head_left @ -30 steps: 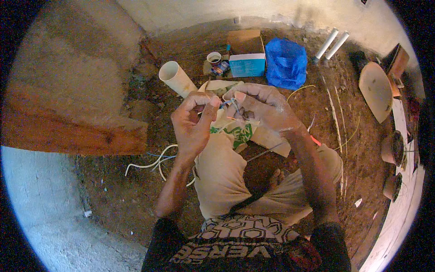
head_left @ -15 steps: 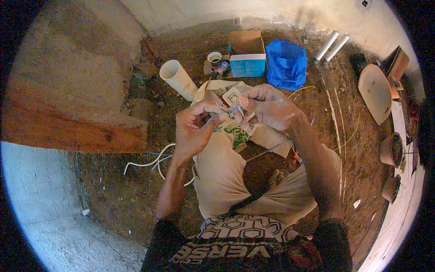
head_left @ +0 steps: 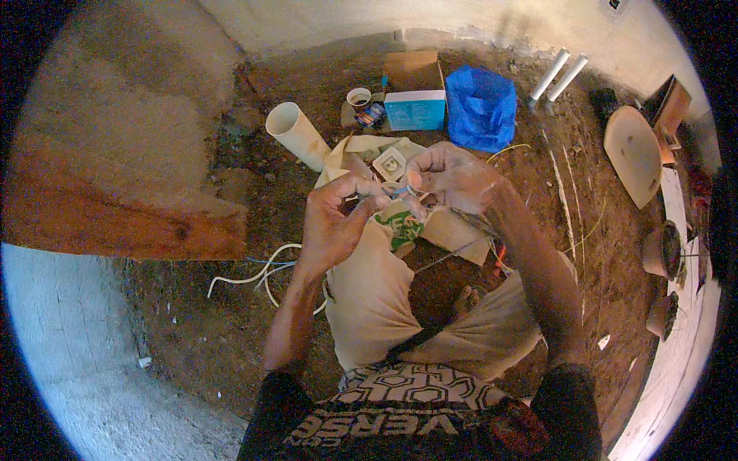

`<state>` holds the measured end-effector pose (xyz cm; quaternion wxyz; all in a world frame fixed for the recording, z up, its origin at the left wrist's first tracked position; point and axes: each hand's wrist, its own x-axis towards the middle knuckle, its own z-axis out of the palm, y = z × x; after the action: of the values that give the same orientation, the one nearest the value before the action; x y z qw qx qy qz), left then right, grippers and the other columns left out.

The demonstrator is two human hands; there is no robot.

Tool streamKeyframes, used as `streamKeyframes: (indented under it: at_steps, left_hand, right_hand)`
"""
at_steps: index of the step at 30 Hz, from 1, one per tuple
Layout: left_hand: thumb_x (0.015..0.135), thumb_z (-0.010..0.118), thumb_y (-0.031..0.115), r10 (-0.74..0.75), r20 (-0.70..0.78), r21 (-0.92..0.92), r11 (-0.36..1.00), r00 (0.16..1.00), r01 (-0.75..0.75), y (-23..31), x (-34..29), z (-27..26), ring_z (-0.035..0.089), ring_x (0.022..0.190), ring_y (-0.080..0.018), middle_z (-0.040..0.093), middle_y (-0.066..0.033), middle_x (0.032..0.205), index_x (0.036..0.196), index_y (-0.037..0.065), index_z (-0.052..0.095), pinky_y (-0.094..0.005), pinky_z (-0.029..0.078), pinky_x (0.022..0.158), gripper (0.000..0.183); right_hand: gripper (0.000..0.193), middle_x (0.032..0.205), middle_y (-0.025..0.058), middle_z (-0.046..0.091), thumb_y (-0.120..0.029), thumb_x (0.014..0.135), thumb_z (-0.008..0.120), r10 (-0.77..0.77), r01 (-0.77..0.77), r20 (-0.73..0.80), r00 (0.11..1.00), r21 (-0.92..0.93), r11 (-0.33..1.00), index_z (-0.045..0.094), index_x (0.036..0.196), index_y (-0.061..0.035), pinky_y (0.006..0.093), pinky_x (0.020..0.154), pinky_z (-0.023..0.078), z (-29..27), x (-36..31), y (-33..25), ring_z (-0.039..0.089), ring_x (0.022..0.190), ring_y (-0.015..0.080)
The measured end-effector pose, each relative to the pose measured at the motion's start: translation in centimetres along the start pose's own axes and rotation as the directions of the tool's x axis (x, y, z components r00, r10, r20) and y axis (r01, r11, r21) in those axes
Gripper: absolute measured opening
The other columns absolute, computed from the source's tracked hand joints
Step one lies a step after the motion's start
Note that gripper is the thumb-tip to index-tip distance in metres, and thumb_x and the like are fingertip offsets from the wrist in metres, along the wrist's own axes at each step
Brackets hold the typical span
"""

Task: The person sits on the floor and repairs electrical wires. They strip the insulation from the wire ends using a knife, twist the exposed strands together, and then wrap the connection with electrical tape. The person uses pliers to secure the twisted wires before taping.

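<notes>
Above my lap, my left hand (head_left: 332, 219) and my right hand (head_left: 457, 178) come close together, both with thumb and fingers pinched. Between their fingertips runs a thin blue wire (head_left: 395, 190), and each hand appears to grip it. Pale, blurred bits hang below the right fingers; what they are I cannot tell. Just beyond the fingertips lies a square white electrical fitting (head_left: 390, 164) with a raised centre. Under the hands is a green and white printed packet (head_left: 400, 228), beside a piece of cardboard (head_left: 455, 234).
A wide white pipe (head_left: 296, 136) stands tilted at the left. Farther off are an open blue-and-brown box (head_left: 415, 111), a blue bag (head_left: 481, 107) and a small white cup (head_left: 358, 97). White cable (head_left: 265, 270) curls left of my knee. Two thin pipes (head_left: 558, 77) lean at the far wall.
My left hand has come slightly nearer the right, its thumb and finger closer together. Less of the blue wire shows between them. The whole view has shifted a little.
</notes>
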<state>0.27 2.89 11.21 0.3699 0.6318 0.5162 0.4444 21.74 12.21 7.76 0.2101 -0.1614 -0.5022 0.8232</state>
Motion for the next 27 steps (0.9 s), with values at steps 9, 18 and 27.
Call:
streamKeyframes:
  at_steps: [9,18,27]
  left_hand:
    - [0.088,0.068,0.003,0.057,0.01,0.044,0.997,0.998,-0.058,0.0,0.0,0.2,0.063,0.078,-0.0104,0.071,-0.0056,0.086,0.093,0.001,0.071,-0.0277,0.051,0.073,0.006]
    - [0.083,0.069,-0.004,0.139,0.055,0.114,0.983,0.989,-0.145,-0.9,0.2,0.1,0.065,0.08,-0.0141,0.071,-0.0073,0.088,0.094,0.001,0.072,-0.0281,0.051,0.074,0.012]
    - [0.076,0.077,0.003,0.25,0.116,-0.03,0.968,0.961,-0.249,-0.9,0.6,0.4,0.063,0.078,-0.0145,0.069,-0.0073,0.094,0.102,0.009,0.073,-0.0264,0.049,0.068,0.026]
  right_hand:
    - [0.02,0.074,0.0043,0.066,-0.024,0.091,0.071,0.012,-0.005,0.112,0.994,-0.062,0.998,0.067,0.086,-0.0049,0.0268,0.063,0.047,-0.2,-0.1,-0.9,0.061,0.067,0.0128]
    - [0.03,0.071,-0.0022,0.061,-0.034,0.089,0.073,0.084,-0.067,0.073,0.994,-0.209,0.976,0.067,0.086,-0.0052,0.0229,0.059,0.037,0.2,-0.3,-0.4,0.052,0.064,0.0073]
    - [0.025,0.072,-0.0037,0.059,-0.029,0.09,0.072,0.095,-0.102,-0.039,0.995,-0.323,0.941,0.067,0.089,-0.0046,0.0222,0.059,0.038,0.0,-0.8,0.2,0.052,0.065,0.0068]
